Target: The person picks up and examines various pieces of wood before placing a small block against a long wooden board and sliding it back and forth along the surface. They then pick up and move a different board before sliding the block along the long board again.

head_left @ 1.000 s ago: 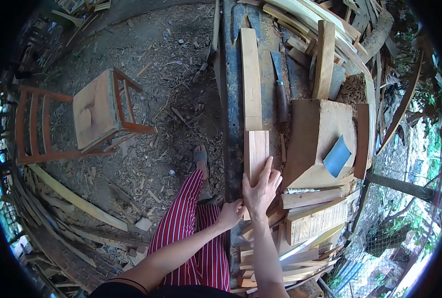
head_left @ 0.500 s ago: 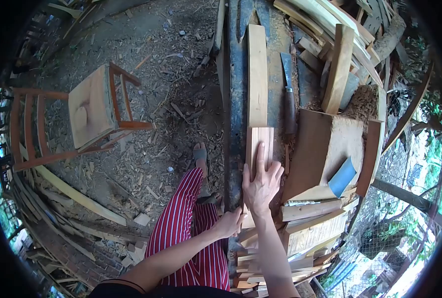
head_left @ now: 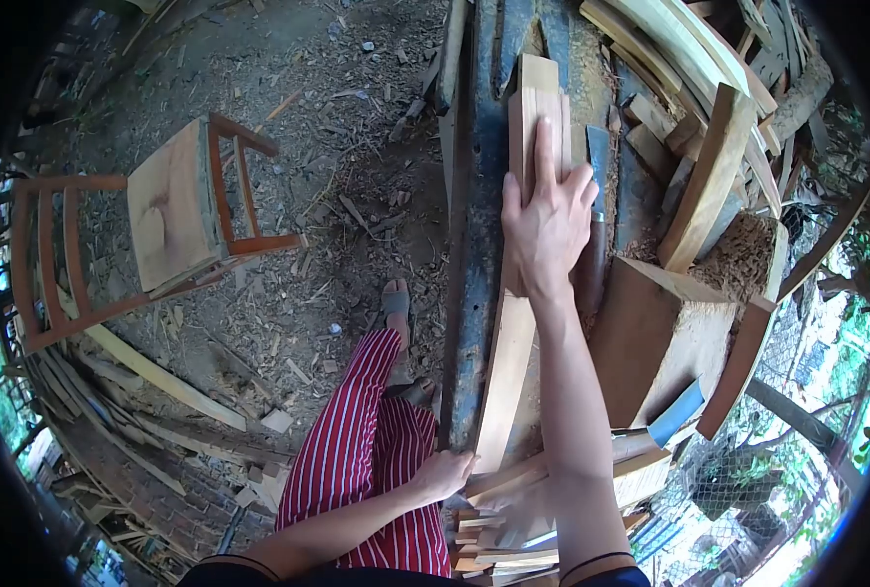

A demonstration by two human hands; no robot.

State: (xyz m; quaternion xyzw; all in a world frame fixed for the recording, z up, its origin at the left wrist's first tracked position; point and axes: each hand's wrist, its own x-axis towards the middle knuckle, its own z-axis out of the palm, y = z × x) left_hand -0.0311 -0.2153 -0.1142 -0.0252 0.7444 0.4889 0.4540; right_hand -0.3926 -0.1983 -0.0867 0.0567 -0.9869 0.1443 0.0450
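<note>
A long wooden strip [head_left: 504,383] lies lengthwise on the dark, worn workbench [head_left: 473,323]. On top of its far part rests a shorter wooden block [head_left: 524,122] with a raised ridge along it. My right hand [head_left: 549,220] is wrapped over this block, index finger stretched forward along its top. Down at the near end of the strip, my left hand [head_left: 444,476] is closed with its fingertips at the strip's edge. A chisel with a dark handle [head_left: 592,259] and a broad blade lies just right of my right hand, its handle partly behind my wrist.
A large wood block [head_left: 655,338] stands to the right, with an upright timber piece [head_left: 711,181] behind it. Stacked offcuts lie at the near right. A wooden chair [head_left: 173,210] lies on the chip-strewn ground at left. A blue piece [head_left: 676,413] sits by the block.
My right hand and the short block have slid forward along the strip, baring its near part. My left hand is slightly lower in view, still at the near end.
</note>
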